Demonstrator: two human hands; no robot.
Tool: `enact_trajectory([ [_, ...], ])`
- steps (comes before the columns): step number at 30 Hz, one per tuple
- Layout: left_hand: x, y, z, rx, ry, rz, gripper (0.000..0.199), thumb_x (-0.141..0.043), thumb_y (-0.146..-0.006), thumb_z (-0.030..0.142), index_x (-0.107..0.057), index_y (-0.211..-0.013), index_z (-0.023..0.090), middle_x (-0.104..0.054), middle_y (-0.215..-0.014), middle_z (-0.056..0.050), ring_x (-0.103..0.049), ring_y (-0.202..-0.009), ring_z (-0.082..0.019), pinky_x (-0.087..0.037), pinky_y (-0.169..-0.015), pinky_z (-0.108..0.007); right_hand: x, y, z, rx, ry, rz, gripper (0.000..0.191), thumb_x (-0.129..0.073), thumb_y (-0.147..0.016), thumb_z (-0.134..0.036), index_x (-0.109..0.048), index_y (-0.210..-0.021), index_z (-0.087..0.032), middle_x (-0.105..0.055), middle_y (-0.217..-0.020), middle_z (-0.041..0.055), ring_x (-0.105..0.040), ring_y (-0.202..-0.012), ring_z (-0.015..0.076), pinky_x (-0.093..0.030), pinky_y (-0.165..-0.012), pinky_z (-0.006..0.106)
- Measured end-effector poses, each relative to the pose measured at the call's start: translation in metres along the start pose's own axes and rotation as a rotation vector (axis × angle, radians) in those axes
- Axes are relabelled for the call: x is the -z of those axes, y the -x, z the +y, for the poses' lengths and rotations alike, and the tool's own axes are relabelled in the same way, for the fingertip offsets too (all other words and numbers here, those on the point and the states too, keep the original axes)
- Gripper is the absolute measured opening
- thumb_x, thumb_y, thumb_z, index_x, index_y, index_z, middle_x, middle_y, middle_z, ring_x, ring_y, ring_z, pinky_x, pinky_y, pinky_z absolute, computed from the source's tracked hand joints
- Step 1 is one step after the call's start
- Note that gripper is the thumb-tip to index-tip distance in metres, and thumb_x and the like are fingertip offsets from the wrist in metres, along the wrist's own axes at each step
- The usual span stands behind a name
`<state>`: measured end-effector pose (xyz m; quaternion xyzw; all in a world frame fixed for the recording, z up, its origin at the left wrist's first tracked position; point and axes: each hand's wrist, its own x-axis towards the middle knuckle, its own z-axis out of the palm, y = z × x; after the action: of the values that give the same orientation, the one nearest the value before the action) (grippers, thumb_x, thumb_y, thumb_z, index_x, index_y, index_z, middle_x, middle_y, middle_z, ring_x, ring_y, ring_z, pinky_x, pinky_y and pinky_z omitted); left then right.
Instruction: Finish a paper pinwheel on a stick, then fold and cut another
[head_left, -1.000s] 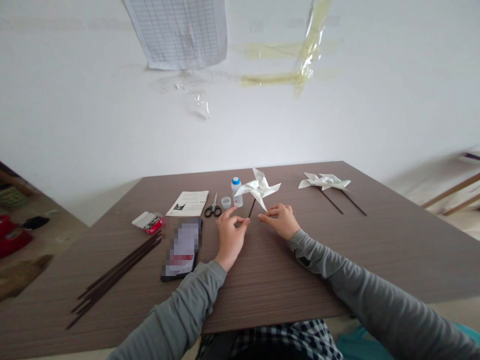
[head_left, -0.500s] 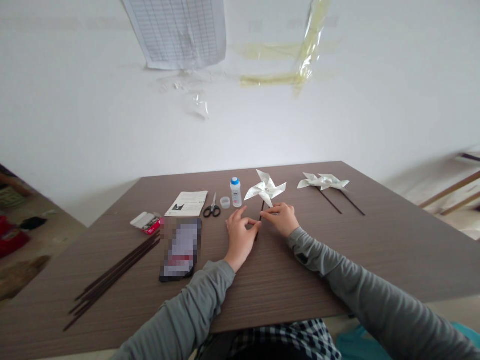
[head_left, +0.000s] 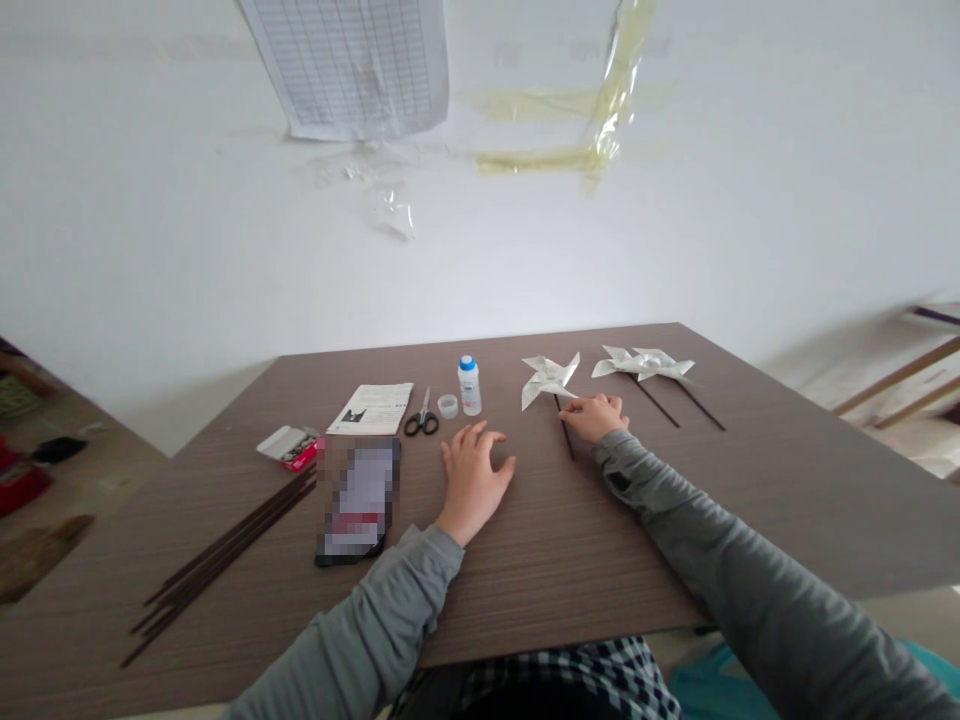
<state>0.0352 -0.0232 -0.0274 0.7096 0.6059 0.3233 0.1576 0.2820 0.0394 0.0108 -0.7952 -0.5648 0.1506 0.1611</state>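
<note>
My right hand (head_left: 596, 416) pinches a paper pinwheel (head_left: 549, 378) by its thin dark stick (head_left: 566, 435), just below the folded white blades. The stick points down toward me over the table. My left hand (head_left: 478, 474) is apart from it to the left, low over the tabletop, fingers spread and holding nothing. Behind the left hand stand a white glue bottle with a blue cap (head_left: 469, 386) and a small clear cup (head_left: 448, 406). Two more paper pinwheels (head_left: 643, 363) lie beyond my right hand, their blades overlapping.
Black-handled scissors (head_left: 421, 423) lie beside a printed paper stack (head_left: 371, 409). Left of my left hand are a phone (head_left: 360, 500), an opened red and white box (head_left: 289, 447) and several dark sticks (head_left: 217, 562). A white wall (head_left: 225, 250) rises behind the table.
My right hand has carried the pinwheel to the right and lowered it toward the table. The left hand has let go of the stick and opened, drawing slightly left.
</note>
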Motion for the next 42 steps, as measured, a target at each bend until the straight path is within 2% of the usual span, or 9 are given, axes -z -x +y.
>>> enact_trajectory([
  [4, 0.006, 0.006, 0.005, -0.028, -0.107, -0.106, 0.050, -0.091, -0.105, 0.013, -0.089, -0.152, 0.029, -0.075, -0.188, -0.021, -0.058, -0.186, -0.051, -0.035, -0.154, -0.095, 0.004, 0.001, 0.002, 0.008, 0.095, -0.021, 0.035, -0.073, -0.123, -0.045, -0.102, -0.139, -0.036, -0.078, -0.171, 0.0200, -0.058, -0.172, 0.0530, -0.056, -0.134, 0.071],
  [8, 0.010, 0.007, 0.008, -0.044, -0.152, -0.173, 0.054, -0.087, -0.108, 0.018, -0.085, -0.160, 0.032, -0.072, -0.193, -0.019, -0.055, -0.187, -0.052, -0.034, -0.152, -0.098, 0.006, 0.005, 0.002, 0.025, 0.175, -0.010, 0.036, -0.070, -0.124, -0.047, -0.100, -0.139, -0.035, -0.077, -0.171, 0.0197, -0.057, -0.173, 0.0523, -0.054, -0.134, 0.072],
  [12, 0.012, 0.007, 0.008, -0.041, -0.165, -0.185, 0.054, -0.087, -0.109, 0.020, -0.086, -0.161, 0.032, -0.072, -0.193, -0.019, -0.056, -0.186, -0.053, -0.035, -0.152, -0.099, 0.007, 0.011, 0.000, 0.060, 0.209, 0.021, 0.042, -0.068, -0.126, -0.049, -0.096, -0.155, -0.037, -0.077, -0.170, 0.0204, -0.060, -0.169, 0.0509, -0.053, -0.134, 0.071],
  [15, 0.014, 0.008, 0.009, -0.037, -0.166, -0.178, 0.052, -0.088, -0.109, 0.020, -0.088, -0.159, 0.032, -0.073, -0.191, -0.020, -0.057, -0.185, -0.054, -0.037, -0.151, -0.099, 0.007, 0.018, -0.002, 0.112, 0.263, 0.050, 0.046, -0.063, -0.128, -0.042, -0.094, -0.163, -0.039, -0.078, -0.172, 0.0214, -0.060, -0.167, 0.0503, -0.048, -0.138, 0.074],
  [21, 0.019, 0.008, 0.011, -0.004, -0.186, -0.172, 0.049, -0.089, -0.110, 0.019, -0.090, -0.157, 0.031, -0.072, -0.192, -0.020, -0.057, -0.186, -0.054, -0.038, -0.151, -0.098, 0.006, 0.024, -0.003, 0.181, 0.337, -0.009, 0.047, -0.062, -0.125, -0.029, -0.101, -0.149, -0.040, -0.082, -0.169, 0.0207, -0.060, -0.165, 0.0514, -0.048, -0.136, 0.074],
  [26, 0.020, 0.008, 0.009, -0.018, -0.204, -0.166, 0.046, -0.088, -0.111, 0.021, -0.090, -0.156, 0.031, -0.072, -0.191, -0.021, -0.058, -0.184, -0.054, -0.039, -0.150, -0.098, 0.008, 0.015, 0.003, 0.153, 0.329, -0.032, 0.057, -0.056, -0.124, -0.017, -0.098, -0.155, -0.040, -0.086, -0.165, 0.0189, -0.066, -0.160, 0.0477, -0.048, -0.138, 0.076],
  [31, 0.024, 0.009, 0.010, -0.028, -0.241, -0.187, 0.046, -0.086, -0.113, 0.024, -0.089, -0.158, 0.031, -0.073, -0.190, -0.021, -0.059, -0.183, -0.054, -0.042, -0.149, -0.098, 0.010, 0.004, 0.011, 0.106, 0.320, -0.017, 0.062, -0.052, -0.125, -0.016, -0.094, -0.164, -0.038, -0.083, -0.173, 0.0179, -0.066, -0.164, 0.0465, -0.043, -0.143, 0.078],
  [37, 0.032, 0.012, 0.022, 0.023, -0.318, -0.230, 0.051, -0.084, -0.118, 0.024, -0.086, -0.168, 0.030, -0.068, -0.196, -0.018, -0.057, -0.187, -0.049, -0.043, -0.155, -0.088, 0.012, -0.008, 0.017, 0.038, 0.326, 0.001, 0.068, -0.047, -0.125, -0.014, -0.090, -0.171, -0.039, -0.080, -0.175, 0.0173, -0.065, -0.162, 0.0441, -0.043, -0.142, 0.075],
  [42, 0.035, 0.012, 0.026, 0.036, -0.337, -0.246, 0.051, -0.085, -0.119, 0.024, -0.087, -0.169, 0.031, -0.067, -0.198, -0.018, -0.056, -0.189, -0.049, -0.045, -0.155, -0.086, 0.013, -0.017, 0.024, 0.046, 0.322, 0.021, 0.069, -0.047, -0.124, -0.014, -0.087, -0.175, -0.036, -0.078, -0.174, 0.0196, -0.063, -0.160, 0.0447, -0.044, -0.138, 0.071],
])
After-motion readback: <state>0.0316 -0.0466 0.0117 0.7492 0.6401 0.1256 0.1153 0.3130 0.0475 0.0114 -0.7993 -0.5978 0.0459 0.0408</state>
